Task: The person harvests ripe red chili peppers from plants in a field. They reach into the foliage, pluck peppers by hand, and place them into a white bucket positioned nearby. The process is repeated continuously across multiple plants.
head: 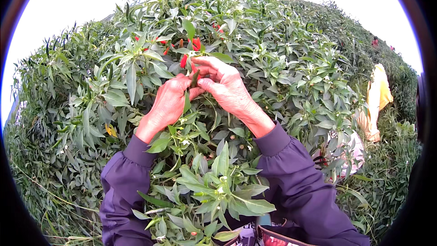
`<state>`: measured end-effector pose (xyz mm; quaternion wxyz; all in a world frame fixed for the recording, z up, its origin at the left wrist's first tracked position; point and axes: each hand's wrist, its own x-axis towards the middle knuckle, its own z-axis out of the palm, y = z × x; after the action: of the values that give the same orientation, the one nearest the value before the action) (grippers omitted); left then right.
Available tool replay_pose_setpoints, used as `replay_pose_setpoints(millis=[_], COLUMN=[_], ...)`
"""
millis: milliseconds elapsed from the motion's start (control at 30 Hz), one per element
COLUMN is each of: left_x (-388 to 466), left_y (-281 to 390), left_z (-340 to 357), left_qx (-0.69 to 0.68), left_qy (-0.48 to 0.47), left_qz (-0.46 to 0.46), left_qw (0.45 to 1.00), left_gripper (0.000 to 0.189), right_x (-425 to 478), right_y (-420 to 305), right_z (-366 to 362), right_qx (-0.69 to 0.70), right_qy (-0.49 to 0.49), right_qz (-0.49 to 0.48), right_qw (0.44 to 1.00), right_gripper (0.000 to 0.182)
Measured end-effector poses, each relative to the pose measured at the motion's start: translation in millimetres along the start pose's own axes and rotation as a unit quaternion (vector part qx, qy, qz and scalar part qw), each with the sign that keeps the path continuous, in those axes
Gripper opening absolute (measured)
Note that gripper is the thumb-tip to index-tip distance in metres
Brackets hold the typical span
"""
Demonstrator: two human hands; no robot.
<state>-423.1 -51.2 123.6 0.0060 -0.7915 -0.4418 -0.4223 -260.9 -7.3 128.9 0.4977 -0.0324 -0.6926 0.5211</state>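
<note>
Both hands meet in the upper middle of a leafy chili pepper plant. My left hand (167, 99) is curled with its fingertips around a dark green-brown chili pepper (195, 78). From the other side, the thumb and bent fingers of my right hand (225, 83) close on the same small cluster, where a red chili also shows. Just above the fingers hangs a red chili pepper (183, 61), and another bright red chili (196, 43) is a little higher. The fingers hide part of the stems. Dark purple sleeves cover both forearms.
Dense pepper foliage with small white flowers surrounds the hands. More red chilies (218, 29) grow farther back. At right, a yellow cloth-like thing (379, 92) stands above a pinkish-white container or bag (356, 153), partly behind leaves. A leafy branch (222, 191) rises between the forearms.
</note>
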Motion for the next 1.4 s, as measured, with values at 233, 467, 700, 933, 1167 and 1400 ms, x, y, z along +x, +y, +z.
replay_pose_setpoints(millis=[233, 467, 700, 933, 1167, 1400], left_x=[1, 0, 2, 3, 11, 14], left_y=[1, -5, 3, 13, -1, -28], left_z=[0, 8, 9, 6, -10, 0], left_qx=[-0.014, 0.021, -0.061, -0.162, -0.187, -0.215], left_qy=[0.019, 0.102, 0.134, 0.335, 0.202, 0.168], left_qz=[-0.006, -0.029, -0.002, -0.114, -0.194, -0.211], left_qw=[1.0, 0.994, 0.989, 0.921, 0.941, 0.939], left_gripper=[0.021, 0.021, 0.022, 0.028, 0.023, 0.019], right_x=[5, -6, 2, -7, 2, 27], right_y=[1, 6, 13, 13, -23, 11], right_z=[-14, 8, 8, -9, -2, -11], right_qx=[-0.177, 0.008, 0.095, 0.306, -0.194, -0.235], right_qy=[-0.006, 0.135, 0.149, 0.205, 0.103, 0.063], right_qz=[-0.073, -0.154, -0.108, -0.054, -0.046, -0.068], right_qw=[0.981, 0.979, 0.978, 0.928, 0.974, 0.968], right_gripper=[0.014, 0.011, 0.009, 0.005, 0.016, 0.026])
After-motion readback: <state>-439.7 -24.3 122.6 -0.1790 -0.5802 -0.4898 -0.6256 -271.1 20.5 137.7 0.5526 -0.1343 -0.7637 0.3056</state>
